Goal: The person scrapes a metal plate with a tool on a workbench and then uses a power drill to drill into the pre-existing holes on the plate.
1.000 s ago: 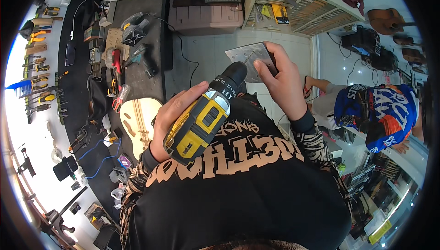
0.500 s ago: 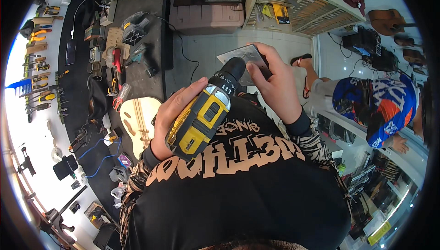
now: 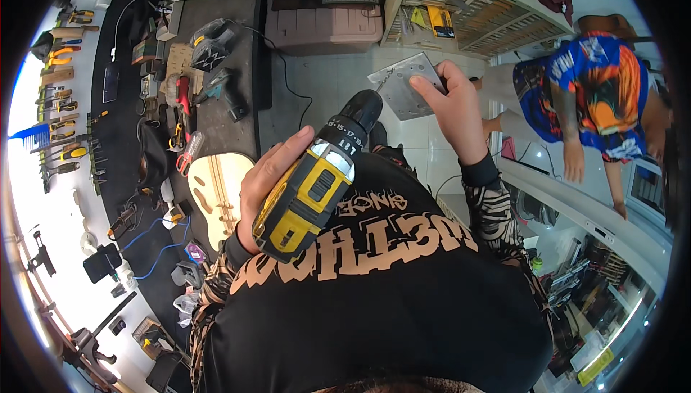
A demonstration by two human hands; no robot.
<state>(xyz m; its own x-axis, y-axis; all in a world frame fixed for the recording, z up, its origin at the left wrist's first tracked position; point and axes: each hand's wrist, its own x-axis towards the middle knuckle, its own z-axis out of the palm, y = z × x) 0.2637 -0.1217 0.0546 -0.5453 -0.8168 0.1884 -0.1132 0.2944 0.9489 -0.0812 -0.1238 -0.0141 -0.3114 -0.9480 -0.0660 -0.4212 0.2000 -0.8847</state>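
Note:
My left hand (image 3: 268, 178) is closed round a yellow and black cordless drill (image 3: 306, 199), held in front of my chest with its chuck pointing up and to the right. A spiral drill bit (image 3: 386, 80) sticks out of the chuck and overlaps the metal plate in this view; whether they touch, I cannot tell. The flat grey plate (image 3: 405, 102) has several small holes. My right hand (image 3: 455, 109) pinches its right side, thumb on the near face and fingers mostly behind it.
On the left, a dark workbench (image 3: 241, 130) carries a pale guitar body (image 3: 218, 191), another drill (image 3: 229, 91) and red-handled tools. Hand tools hang on the left wall. A lidded storage bin (image 3: 324, 29) stands ahead. Another person (image 3: 594, 98) bends over at the right.
The plate in my right hand has moved up and away from the chuck, showing more of its face and the bit. The drill has shifted slightly down-left. The other person has moved and leaned over.

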